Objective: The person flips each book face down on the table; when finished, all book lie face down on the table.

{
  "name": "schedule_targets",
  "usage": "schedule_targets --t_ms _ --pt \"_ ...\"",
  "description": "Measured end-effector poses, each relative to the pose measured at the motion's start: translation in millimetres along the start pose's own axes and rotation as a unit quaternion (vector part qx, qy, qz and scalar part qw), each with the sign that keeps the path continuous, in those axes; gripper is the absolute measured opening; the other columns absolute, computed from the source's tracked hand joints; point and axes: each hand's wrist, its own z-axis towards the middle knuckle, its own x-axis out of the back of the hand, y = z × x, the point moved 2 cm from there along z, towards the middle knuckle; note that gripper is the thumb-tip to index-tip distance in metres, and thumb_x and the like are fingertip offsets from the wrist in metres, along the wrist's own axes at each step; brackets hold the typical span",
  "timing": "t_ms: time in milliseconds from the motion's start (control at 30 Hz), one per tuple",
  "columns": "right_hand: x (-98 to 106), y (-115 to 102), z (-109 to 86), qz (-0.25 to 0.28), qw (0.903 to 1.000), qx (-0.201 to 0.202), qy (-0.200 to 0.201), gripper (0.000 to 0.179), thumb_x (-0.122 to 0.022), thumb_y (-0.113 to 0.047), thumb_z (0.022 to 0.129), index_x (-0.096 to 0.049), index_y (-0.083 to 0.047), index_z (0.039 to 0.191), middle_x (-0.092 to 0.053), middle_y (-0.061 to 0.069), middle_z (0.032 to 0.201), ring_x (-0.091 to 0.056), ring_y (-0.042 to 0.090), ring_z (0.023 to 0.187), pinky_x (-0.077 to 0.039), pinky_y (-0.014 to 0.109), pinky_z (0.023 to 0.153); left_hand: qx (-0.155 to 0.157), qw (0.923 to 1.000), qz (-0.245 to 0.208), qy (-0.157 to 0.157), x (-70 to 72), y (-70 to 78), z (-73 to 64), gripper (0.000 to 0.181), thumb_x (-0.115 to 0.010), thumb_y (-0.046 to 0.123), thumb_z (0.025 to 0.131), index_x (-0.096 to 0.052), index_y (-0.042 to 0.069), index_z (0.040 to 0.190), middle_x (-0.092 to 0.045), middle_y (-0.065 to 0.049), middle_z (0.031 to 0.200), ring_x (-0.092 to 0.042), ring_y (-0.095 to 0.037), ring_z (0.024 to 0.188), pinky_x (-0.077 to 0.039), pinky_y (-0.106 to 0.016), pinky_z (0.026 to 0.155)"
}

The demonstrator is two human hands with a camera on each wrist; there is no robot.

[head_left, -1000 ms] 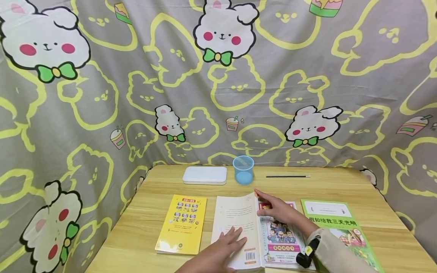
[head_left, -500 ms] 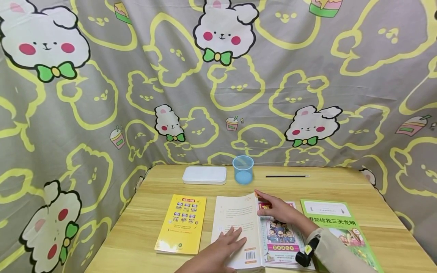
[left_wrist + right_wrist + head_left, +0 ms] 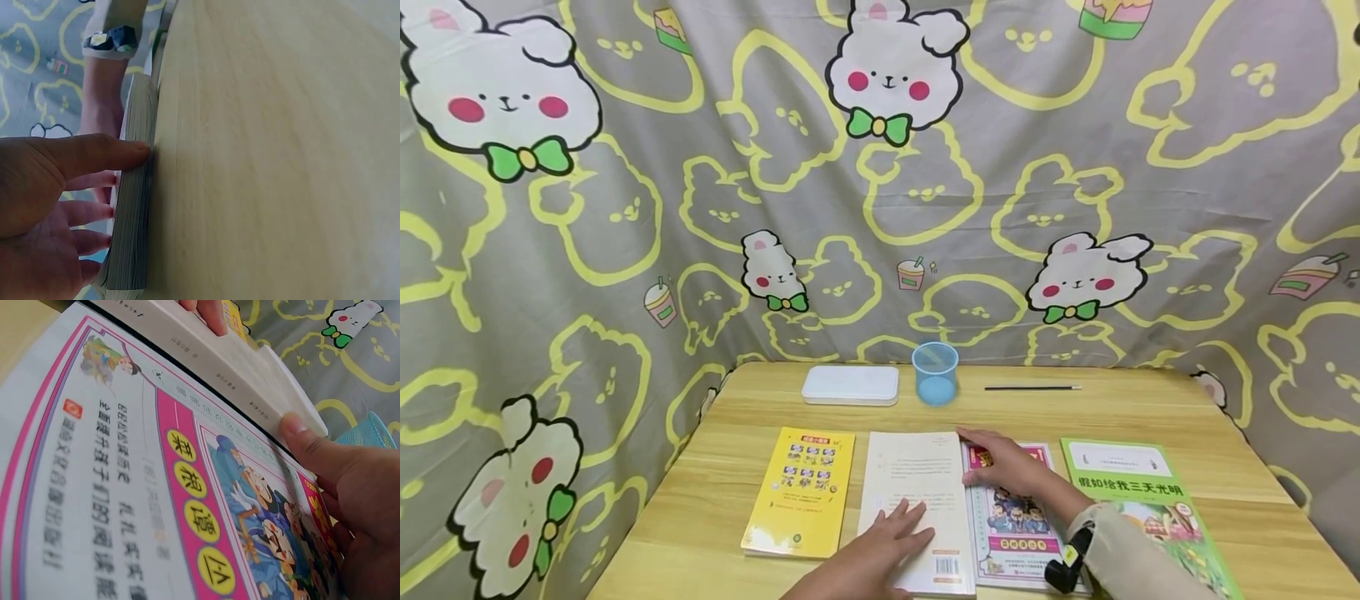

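Left hand (image 3: 895, 542): mine, laid over the white book (image 3: 917, 475); fingers spread and straight on its cover, thumb across the page edges. Right hand (image 3: 1015, 477): mine, thumb against the spine (image 3: 250, 397), forefinger by the far right corner; pinching or merely resting, I cannot tell.

White book: barcode side up, mid-width on the tabletop (image 3: 677, 508), toward its near edge. Half a second ago its spine side stood raised; now the cover lies level, my right fingertips lower with it. I judge it set down, both hands steadying rather than lifting.

Pink book (image 3: 1021, 510): just right of it; touching or apart, unclear. Yellow book (image 3: 797, 504): toward the left edge. Green book (image 3: 1120, 467): toward the right edge. Case (image 3: 850, 382), cup (image 3: 936, 373), pencil (image 3: 1032, 387): along the far edge, left to right.

Obscured: my right hand's lower fingers; the cover beneath my left; the green book's near part, behind my sleeve (image 3: 1138, 554). Near edge of the tabletop: out of frame. Small print: illegible.
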Motion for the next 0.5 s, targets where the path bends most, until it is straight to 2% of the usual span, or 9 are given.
schedule_targets --t_ms 267,500 --pt "-2.0 -3.4 1.5 -0.024 0.9997 -0.005 0.0 0.087 -0.082 -0.04 0.086 -0.044 -0.004 0.156 -0.045 0.023 0.156 -0.039 0.05 0.144 -0.035 0.066 0.113 -0.01 0.9999 -0.004 -0.001 2.2 -4.9 -2.0 0.085 -0.087 0.032 0.08 -0.048 0.027 0.155 -0.028 0.001 0.17 -0.023 -0.028 0.157 -0.03 -0.048 0.123" --pt "-2.7 -7.1 2.6 -0.022 0.9994 -0.028 -0.001 0.086 -0.085 -0.037 0.085 -0.047 -0.004 0.154 -0.046 0.021 0.156 -0.037 0.049 0.144 -0.035 0.066 0.114 -0.015 0.9999 -0.004 0.001 2.9 -6.0 -3.5 0.084 -0.088 0.032 0.08 -0.049 0.026 0.155 -0.029 0.001 0.169 -0.024 -0.028 0.156 -0.03 -0.048 0.123"
